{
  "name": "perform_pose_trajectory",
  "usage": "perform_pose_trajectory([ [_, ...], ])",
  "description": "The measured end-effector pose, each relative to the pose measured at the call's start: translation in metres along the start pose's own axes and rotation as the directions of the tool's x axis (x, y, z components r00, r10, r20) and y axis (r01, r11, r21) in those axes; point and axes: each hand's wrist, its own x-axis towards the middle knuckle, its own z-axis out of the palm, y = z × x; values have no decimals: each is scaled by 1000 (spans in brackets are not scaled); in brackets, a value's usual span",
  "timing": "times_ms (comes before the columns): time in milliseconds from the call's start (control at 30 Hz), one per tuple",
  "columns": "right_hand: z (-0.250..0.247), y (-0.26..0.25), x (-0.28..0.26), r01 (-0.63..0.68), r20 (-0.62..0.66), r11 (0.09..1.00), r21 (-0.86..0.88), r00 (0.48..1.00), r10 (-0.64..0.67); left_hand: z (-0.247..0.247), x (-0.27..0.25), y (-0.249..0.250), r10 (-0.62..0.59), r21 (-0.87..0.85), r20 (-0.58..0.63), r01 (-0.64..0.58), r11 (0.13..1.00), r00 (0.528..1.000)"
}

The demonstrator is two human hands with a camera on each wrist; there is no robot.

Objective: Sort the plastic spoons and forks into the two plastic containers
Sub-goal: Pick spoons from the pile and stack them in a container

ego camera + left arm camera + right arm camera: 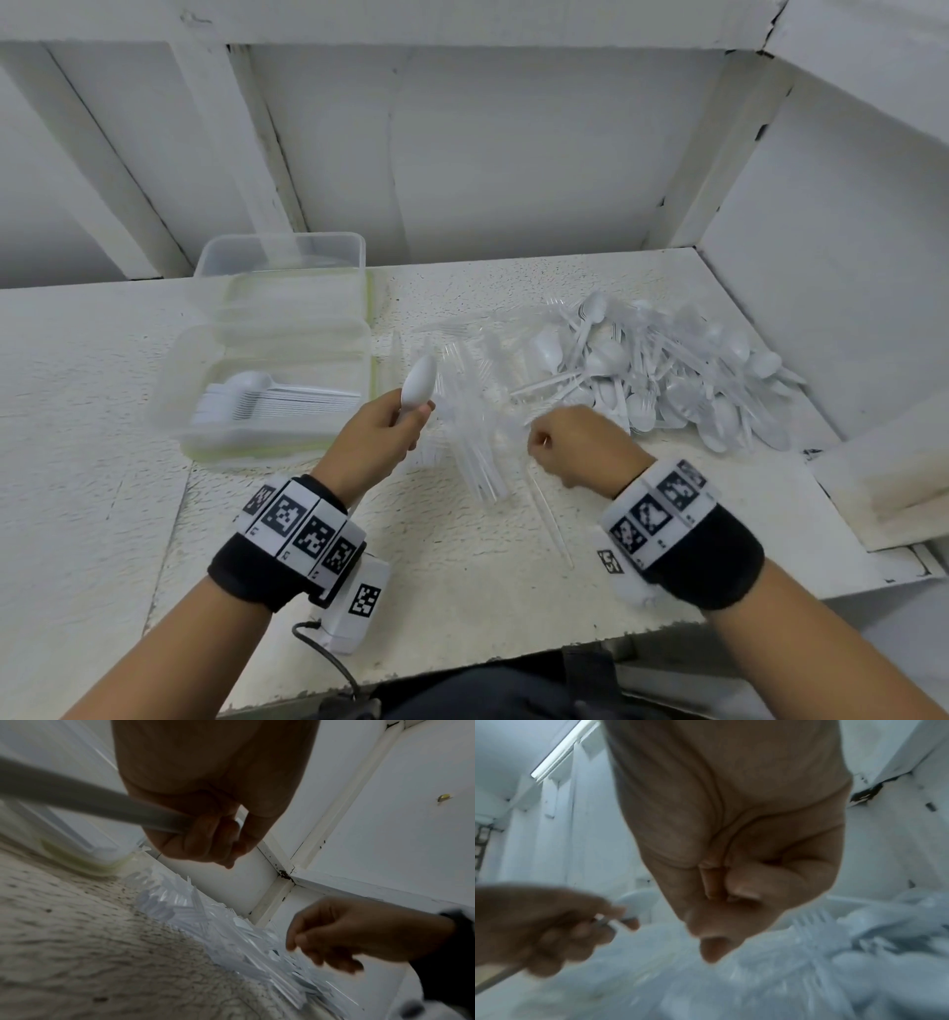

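Note:
My left hand (405, 416) grips a white plastic spoon (418, 383) by its neck, bowl up, just right of the near clear container (177, 411). That container holds a row of stacked white spoons (257, 395). In the left wrist view the spoon's handle (77, 801) runs out past the curled fingers (205, 841). My right hand (544, 442) hovers over the clear forks (472, 411) with its fingers curled into the palm (721, 892). I see nothing held in it. A second clear container (280, 252) stands behind the first.
A big heap of white spoons and forks (667, 370) fills the right side of the speckled table (436, 591), against the white side wall. One clear fork (552, 519) lies alone near my right wrist. Low white walls close in the back and right.

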Motion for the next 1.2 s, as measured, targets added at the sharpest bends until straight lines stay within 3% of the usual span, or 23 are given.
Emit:
perform_pose_trajectory([
  [133, -32, 7, 21, -24, -218, 1000, -17, 976, 20, 0, -1, 1, 1, 4, 5, -1, 1000, 1000],
  [300, -35, 14, 61, -110, -49, 950, -292, 994, 100, 2, -3, 0, 4, 3, 18, -4, 1000, 1000],
  [433, -23, 15, 71, -101, -114, 944, -314, 991, 68, 1, -3, -1, 8, 13, 16, -8, 1000, 1000],
  [500, -24, 16, 65, -75, -136, 970, -230, 990, 44, -1, -3, -2, 12, 15, 6, -12, 1000, 1000],
  [633, -36, 17, 31, 80, -275, 985, 151, 961, -36, -1, -1, 0, 17, 10, 0, -17, 1000, 1000],
  [700, -40, 19, 13, 200, -332, 886, 419, 941, -56, 1, 0, 2, 17, 7, 8, -17, 1000, 1000],
  [767, -41, 22, 1, 265, -356, 729, 631, 934, -31, 5, 2, 5, 12, -2, 27, -11, 1000, 1000],
  [867, -31, 24, -5, 305, -385, 601, 739, 923, 6, 13, 5, 10, 7, -29, 58, -6, 1000, 998],
  [1033, -9, 18, -7, 252, -298, 548, 798, 955, -5, 25, 7, 17, -2, -62, 75, 6, 998, 997],
  [1200, -3, 12, -7, 47, -107, 419, 907, 987, 120, 28, 5, 14, -18, -72, 83, 24, 997, 996],
])
